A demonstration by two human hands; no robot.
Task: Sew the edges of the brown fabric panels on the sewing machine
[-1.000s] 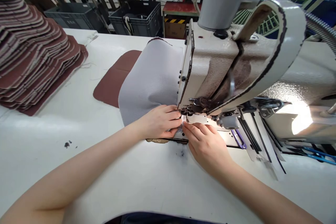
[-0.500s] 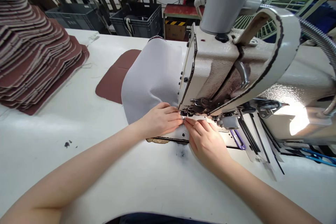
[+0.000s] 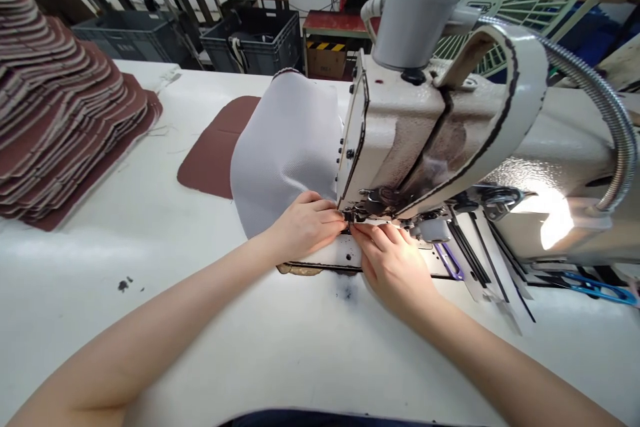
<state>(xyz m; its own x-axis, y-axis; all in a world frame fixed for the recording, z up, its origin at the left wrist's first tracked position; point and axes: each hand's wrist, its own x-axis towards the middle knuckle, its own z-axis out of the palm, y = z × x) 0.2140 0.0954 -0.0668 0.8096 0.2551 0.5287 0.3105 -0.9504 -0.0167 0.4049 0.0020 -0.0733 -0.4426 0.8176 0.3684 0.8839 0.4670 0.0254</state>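
A light grey mesh fabric panel (image 3: 285,140) lies bowed up on the bed of a sewing machine (image 3: 400,127), its near edge running in by the presser foot (image 3: 349,216). My left hand (image 3: 307,227) rests over that edge, fingers closed together and pressing the fabric just left of the foot. On the other side, my right hand (image 3: 393,260) has its fingers bunched close by the needle area, fingertips at the fabric's edge. What lies beneath both sets of fingertips is mostly hidden. A brown fabric piece (image 3: 213,153) lies flat, partly under the grey panel.
A tall stack of brown panels (image 3: 65,127) stands at the left. Right of the machine bed are purple thread snips (image 3: 450,261), black and white strips (image 3: 493,260) and blue-handled scissors (image 3: 600,288). A fan (image 3: 500,0) and grey crates (image 3: 255,40) are behind.
The view has shifted slightly, so the machine and stack appear a little further left. Both hands keep nearly the same place by the presser foot.
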